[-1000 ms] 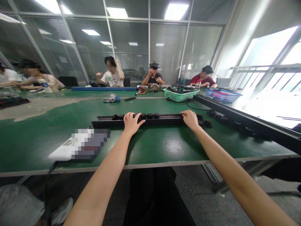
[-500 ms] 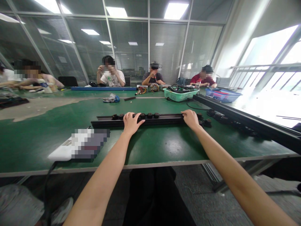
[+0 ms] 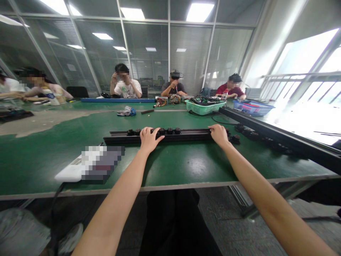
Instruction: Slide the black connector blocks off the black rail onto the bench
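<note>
On the green surface, note a long black beam, likely obstructing the right. Mid-surface, expect stiff, smooth, lightish handling from the black rail; hold bare edges. Beyond, find a green basket; nearer, the left hand half-curled over the rail, the right hand curled toward its right, hold unclear. Spare the knobs, perhaps fragile.
</note>
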Action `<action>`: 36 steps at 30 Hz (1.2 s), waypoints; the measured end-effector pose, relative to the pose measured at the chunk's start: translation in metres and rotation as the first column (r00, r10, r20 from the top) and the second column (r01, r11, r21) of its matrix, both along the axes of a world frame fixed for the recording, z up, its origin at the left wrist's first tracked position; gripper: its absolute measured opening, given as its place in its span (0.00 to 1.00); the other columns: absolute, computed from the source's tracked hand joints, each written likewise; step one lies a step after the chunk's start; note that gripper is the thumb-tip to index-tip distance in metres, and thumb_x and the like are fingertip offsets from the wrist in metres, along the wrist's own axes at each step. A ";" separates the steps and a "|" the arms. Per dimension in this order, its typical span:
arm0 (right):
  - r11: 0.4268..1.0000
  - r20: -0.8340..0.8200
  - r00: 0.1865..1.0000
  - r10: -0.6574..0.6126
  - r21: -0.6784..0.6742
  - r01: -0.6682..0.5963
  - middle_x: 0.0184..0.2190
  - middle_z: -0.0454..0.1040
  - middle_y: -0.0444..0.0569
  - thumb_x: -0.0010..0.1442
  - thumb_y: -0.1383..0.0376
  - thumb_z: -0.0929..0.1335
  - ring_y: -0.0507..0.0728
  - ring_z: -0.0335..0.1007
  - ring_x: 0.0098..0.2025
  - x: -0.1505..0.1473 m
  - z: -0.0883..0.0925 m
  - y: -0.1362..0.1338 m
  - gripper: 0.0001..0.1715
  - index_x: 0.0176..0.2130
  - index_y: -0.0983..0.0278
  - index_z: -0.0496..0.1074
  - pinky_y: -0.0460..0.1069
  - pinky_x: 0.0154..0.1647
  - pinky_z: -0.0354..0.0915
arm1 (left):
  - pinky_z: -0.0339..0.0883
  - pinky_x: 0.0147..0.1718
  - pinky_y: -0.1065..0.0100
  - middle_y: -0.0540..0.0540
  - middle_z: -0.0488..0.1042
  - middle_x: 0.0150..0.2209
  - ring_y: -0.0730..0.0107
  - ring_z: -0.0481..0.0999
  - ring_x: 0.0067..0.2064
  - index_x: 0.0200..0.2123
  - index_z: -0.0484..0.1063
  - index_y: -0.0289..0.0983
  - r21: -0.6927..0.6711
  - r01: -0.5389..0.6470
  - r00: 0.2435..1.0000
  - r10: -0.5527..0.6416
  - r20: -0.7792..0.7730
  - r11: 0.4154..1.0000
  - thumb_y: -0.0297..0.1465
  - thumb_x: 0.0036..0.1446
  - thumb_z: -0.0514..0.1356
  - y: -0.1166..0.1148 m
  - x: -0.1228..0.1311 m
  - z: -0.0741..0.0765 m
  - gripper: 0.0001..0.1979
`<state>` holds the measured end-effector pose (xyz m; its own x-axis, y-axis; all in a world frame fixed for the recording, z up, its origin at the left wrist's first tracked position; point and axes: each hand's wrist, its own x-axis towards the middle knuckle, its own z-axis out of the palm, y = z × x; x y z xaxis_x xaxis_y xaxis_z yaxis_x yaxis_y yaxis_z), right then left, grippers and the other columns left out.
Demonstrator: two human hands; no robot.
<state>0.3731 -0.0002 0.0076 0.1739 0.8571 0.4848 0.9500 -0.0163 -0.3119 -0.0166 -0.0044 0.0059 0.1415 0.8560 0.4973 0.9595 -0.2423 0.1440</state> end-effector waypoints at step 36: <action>0.999 -0.024 0.999 -0.044 -0.001 0.044 0.56 0.84 0.56 0.68 0.73 0.65 0.62 0.78 0.59 0.002 0.003 -0.004 0.23 0.55 0.64 0.84 0.52 0.66 0.67 | 0.52 0.72 0.45 0.34 0.70 0.64 0.43 0.61 0.69 0.68 0.75 0.45 0.026 0.021 1.000 -0.021 0.007 0.999 0.49 0.71 0.61 0.003 -0.002 -0.003 0.28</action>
<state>0.3751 -0.0045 0.0110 0.2230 0.8486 0.4797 0.9407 -0.0583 -0.3342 -0.0189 -0.0015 0.0032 0.1556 0.8394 0.5207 0.9532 -0.2660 0.1439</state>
